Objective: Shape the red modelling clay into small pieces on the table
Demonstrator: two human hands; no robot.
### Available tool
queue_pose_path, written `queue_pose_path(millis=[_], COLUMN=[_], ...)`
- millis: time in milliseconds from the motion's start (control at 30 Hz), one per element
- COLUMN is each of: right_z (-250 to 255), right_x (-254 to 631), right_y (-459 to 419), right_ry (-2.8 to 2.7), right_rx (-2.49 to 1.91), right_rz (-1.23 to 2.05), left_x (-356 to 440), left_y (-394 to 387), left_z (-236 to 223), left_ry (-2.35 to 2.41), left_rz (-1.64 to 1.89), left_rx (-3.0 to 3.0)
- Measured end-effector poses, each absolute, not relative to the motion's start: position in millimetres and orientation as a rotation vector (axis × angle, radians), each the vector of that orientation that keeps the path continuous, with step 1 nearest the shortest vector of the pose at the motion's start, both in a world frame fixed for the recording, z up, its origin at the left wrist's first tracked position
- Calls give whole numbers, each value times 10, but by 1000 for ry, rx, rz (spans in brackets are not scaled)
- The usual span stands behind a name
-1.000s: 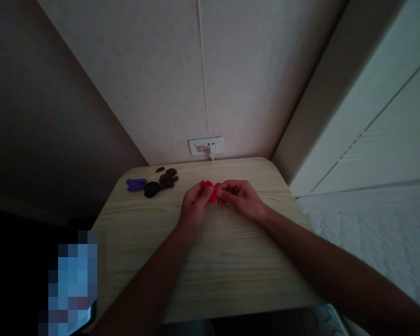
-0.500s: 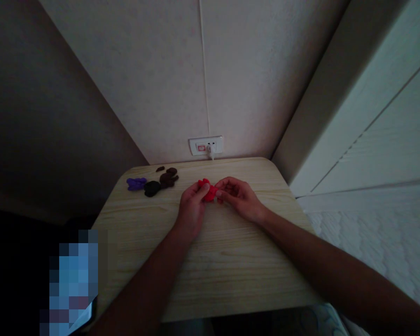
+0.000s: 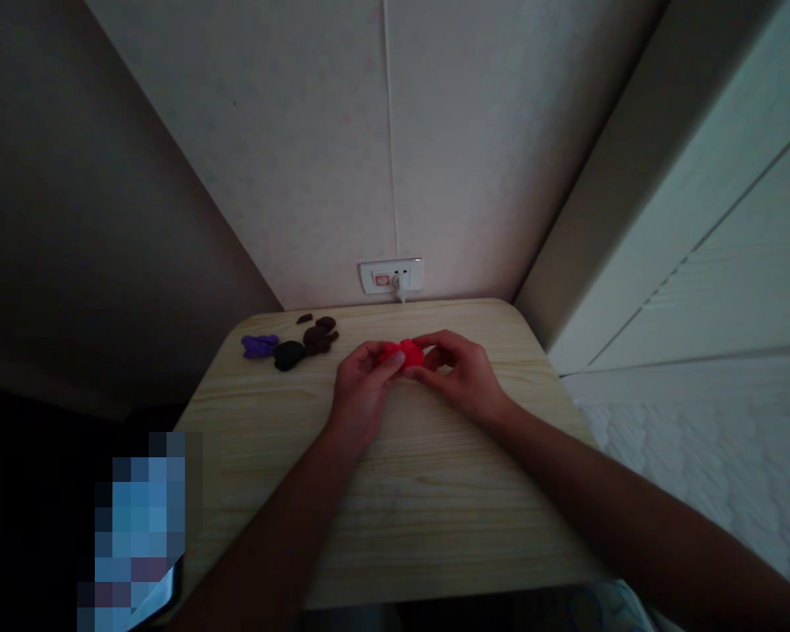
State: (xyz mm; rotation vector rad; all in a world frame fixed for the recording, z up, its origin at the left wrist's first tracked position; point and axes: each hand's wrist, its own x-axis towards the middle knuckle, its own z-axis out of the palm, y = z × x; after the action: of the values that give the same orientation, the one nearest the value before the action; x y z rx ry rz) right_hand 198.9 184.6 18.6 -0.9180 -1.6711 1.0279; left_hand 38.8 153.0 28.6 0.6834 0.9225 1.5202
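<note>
A lump of red modelling clay is between my two hands, over the middle of the wooden table. My left hand grips it from the left, thumb pressed across its front. From the right, my right hand pinches its edge between thumb and fingers. Part of the clay is hidden behind my left thumb and fingers. Left of my hands lie a black clay lump, a purple clay piece and several dark brown clay pieces.
A wall socket with a white plug and cable stands just behind the table's far edge. Pale cabinet panels rise at the right. A blurred-out screen is at the lower left, beside the table.
The red clay has turned in my hands and now shows a broader, rounder face. My left thumb has shifted right across it, and my right fingers have closed further around its edge.
</note>
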Motion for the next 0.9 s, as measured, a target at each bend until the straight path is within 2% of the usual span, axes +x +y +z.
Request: queue_pose_path(millis=[533, 900], right_z=[210, 185], right_x=[2002, 1981], right_y=[1834, 1826], right_ry=[-1660, -1540], right_rx=[-918, -853], right_rz=[1069, 1205], left_x=[312, 299], left_y=[1560, 1594], left_z=[293, 297], left_ry=[877, 910], left_rz=[1410, 1552], left_rx=[639, 588])
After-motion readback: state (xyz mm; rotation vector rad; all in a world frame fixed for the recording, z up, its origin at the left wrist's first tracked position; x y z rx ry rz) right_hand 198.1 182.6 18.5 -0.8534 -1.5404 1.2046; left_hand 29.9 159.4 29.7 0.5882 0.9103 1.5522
